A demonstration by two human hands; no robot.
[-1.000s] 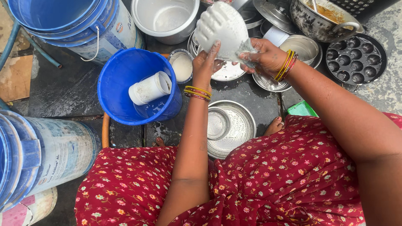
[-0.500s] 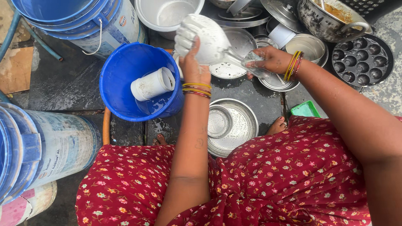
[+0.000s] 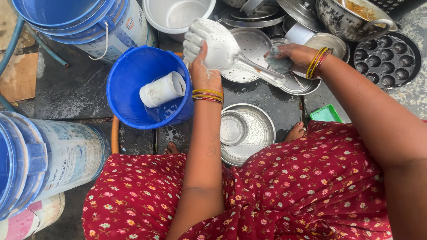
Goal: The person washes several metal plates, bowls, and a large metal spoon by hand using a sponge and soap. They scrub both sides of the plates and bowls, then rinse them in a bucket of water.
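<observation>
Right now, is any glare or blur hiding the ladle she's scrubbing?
Head view: even daylight, sharp focus, no motion blur; soap foam, not glare, whitens the ladle and left hand; mild shine on the steel plate; edges bow slightly from the wide lens.

Soapy steel ladle (image 3: 231,53); glossy blue plastic bucket (image 3: 133,84)

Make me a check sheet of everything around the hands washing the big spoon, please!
Surface: wet dark stone floor.
Job's things: soapy ladle, bowl end up, handle slanting down to the right; grey scrub pad at the handle.
Clutter: blue bucket with white cup lying in it; steel plate holding a small bowl; black dimpled pan; dirty pot; green tub; stacked buckets at left.
Grippers: left hand grips the ladle's bowl; right hand presses the pad.
Cables: nothing seen.
Surroundings: person's red flowered dress, bare toes.
</observation>
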